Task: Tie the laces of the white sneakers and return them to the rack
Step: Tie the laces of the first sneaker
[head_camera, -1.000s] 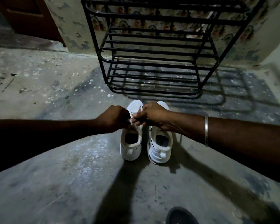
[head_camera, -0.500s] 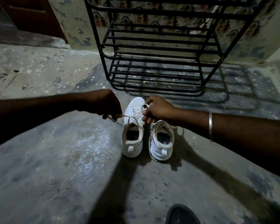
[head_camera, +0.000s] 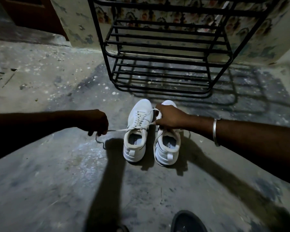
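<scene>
- Left hand [head_camera: 97, 122], mid-left of frame: fingers closed on one end of the lace [head_camera: 122, 130], drawn taut from the left sneaker [head_camera: 137, 131]; the slack tail hangs down to the floor [head_camera: 57, 181].
- Right hand [head_camera: 170, 117], centre: fingers pinched on the other lace end, held over the toe of the right sneaker [head_camera: 167, 146].
- Both sneakers stand side by side on the floor at centre, heels toward the camera, just below the rack [head_camera: 159, 64].
- Progress, judged: left sneaker's knot is being pulled tight, no bow visible; right sneaker's lace looks loose. Racking is not begun.
- Rack, upper centre: the shelves in view hold nothing.
- A dark shoe [head_camera: 187, 221] sits at the bottom edge.
</scene>
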Demonstrator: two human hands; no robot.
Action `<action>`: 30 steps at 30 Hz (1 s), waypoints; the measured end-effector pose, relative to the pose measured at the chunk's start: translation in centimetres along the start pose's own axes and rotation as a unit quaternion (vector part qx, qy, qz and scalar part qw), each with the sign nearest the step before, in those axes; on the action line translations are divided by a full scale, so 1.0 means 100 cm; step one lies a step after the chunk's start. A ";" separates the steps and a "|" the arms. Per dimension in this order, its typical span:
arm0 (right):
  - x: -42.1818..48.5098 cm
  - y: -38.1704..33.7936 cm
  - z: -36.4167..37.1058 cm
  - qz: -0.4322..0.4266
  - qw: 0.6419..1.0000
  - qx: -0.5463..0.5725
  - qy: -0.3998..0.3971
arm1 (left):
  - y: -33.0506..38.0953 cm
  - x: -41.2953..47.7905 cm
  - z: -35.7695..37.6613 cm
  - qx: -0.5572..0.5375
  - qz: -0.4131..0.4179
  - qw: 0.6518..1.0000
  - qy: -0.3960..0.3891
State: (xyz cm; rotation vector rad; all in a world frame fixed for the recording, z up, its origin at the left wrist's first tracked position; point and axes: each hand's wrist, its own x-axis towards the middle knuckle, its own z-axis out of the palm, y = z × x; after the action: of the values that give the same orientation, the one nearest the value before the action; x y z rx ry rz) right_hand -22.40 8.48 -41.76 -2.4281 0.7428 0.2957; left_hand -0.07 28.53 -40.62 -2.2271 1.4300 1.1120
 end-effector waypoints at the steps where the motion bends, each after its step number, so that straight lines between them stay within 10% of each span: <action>1: -0.001 -0.001 0.001 -0.011 1.000 -0.019 0.004 | 0.004 -0.001 0.002 0.004 0.011 1.000 0.008; 11: -0.005 -0.020 0.027 -0.171 0.910 -0.377 0.041 | 0.050 0.018 0.026 -0.124 0.069 0.985 0.098; 21: 0.012 -0.020 0.001 -0.291 0.884 -0.360 0.063 | 0.033 0.019 0.030 -0.209 0.050 0.969 0.122; 26: 0.018 -0.031 -0.013 -0.081 0.981 -0.144 -0.106 | 0.032 0.017 0.016 -0.163 0.051 0.984 0.040; 30: 0.019 -0.027 -0.029 0.072 0.958 0.156 -0.230 | 0.034 0.010 0.007 -0.128 0.033 0.991 -0.007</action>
State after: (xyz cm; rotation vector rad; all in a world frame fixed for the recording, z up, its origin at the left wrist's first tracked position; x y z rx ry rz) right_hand -19.20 7.75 -38.90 -1.9090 0.6922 0.7148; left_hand -3.14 26.70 -41.21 -2.3497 1.4355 1.4018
